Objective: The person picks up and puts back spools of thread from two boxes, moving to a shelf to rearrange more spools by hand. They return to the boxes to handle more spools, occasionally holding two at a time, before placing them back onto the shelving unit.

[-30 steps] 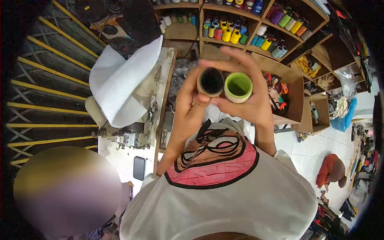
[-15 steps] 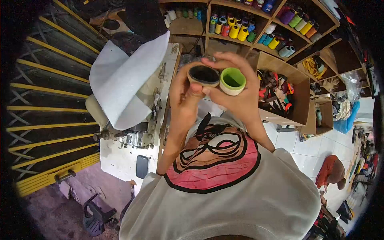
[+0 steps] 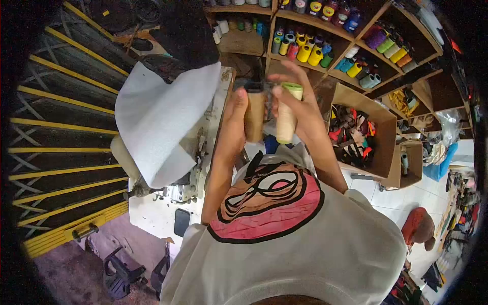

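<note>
Near the centre top of the view, my left hand point(image 3: 237, 114) is closed round a tan thread spool point(image 3: 254, 117) with a black rim. To its right, my right hand point(image 3: 305, 113) grips a cream thread spool point(image 3: 287, 119) with a green rim; its upper fingers are blurred. Both spools stand nearly upright, side by side with a small gap between them. At the left, a large white sheet point(image 3: 157, 114) lies draped over a sewing machine point(image 3: 180, 193) on a white table point(image 3: 147, 211).
A black phone point(image 3: 182, 222) lies on the table. Wooden shelves point(image 3: 315, 23) with several thread spools stand behind. A cardboard box point(image 3: 373, 152) of scraps is at the right. Yellow folding bars point(image 3: 66, 122) line the left. A red and brown shape point(image 3: 419, 227) is at the lower right.
Both spools have tilted from showing their open ends to showing their sides, and moved slightly apart. The right fingers have shifted. The surroundings sit slightly lower in the view.
</note>
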Demonstrator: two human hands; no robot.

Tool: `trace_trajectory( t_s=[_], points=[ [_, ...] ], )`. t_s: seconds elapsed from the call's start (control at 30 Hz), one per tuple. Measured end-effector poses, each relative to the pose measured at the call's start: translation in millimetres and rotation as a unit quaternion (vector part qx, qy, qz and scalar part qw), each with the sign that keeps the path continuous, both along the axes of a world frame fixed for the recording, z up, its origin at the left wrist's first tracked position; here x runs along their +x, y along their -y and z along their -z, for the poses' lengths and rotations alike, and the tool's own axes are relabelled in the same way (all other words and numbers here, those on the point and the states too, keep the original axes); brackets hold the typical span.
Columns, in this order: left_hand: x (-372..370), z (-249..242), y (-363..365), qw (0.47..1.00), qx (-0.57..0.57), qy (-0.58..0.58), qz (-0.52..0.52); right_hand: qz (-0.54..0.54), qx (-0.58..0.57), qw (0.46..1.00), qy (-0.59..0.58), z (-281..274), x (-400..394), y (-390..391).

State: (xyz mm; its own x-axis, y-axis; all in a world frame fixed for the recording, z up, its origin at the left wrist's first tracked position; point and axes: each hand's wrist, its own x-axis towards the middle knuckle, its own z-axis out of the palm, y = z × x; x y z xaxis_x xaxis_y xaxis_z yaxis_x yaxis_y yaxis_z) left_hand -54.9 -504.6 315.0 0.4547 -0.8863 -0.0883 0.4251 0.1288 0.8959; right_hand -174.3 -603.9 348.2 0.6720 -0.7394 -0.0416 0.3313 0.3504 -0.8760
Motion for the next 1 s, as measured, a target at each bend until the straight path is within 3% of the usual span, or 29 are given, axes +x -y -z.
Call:
trace_trajectory(
  t_s=[0.07,0.1,0.2,0.3,0.4,0.53,0.67,0.77,0.8,0.93,1.0],
  points=[
    [6,6,4,0.994,0.042,-0.103,0.020,-0.015,0.094,0.995,-0.022,19,-8,13],
    [10,10,5,0.994,0.054,-0.096,0.023,-0.024,0.139,0.990,-0.032,30,-9,19],
    [14,26,11,0.996,0.077,-0.043,0.032,-0.082,0.104,0.989,-0.058,69,-18,32],
    [19,31,30,0.996,0.077,0.049,-0.011,-0.167,0.137,0.970,-0.114,62,-15,52],
    [41,36,54,0.992,0.074,0.101,-0.027,-0.228,0.025,0.959,-0.167,64,-7,77],
    [48,24,97,0.993,0.097,0.006,-0.065,-0.265,-0.008,0.954,-0.137,67,9,119],
    [61,67,115,0.985,0.130,0.108,-0.032,-0.281,-0.108,0.945,-0.124,98,18,148],
    [69,71,126,0.990,0.136,-0.012,-0.042,-0.384,-0.200,0.892,-0.128,103,29,177],
    [70,70,130,0.980,0.173,0.007,-0.102,-0.396,-0.099,0.903,-0.135,107,32,180],
    [85,81,136,0.973,0.176,0.001,-0.146,-0.477,0.029,0.870,-0.118,103,51,202],
    [91,86,136,0.970,0.184,0.008,-0.159,-0.451,-0.118,0.876,-0.123,123,61,208]
  ],
)
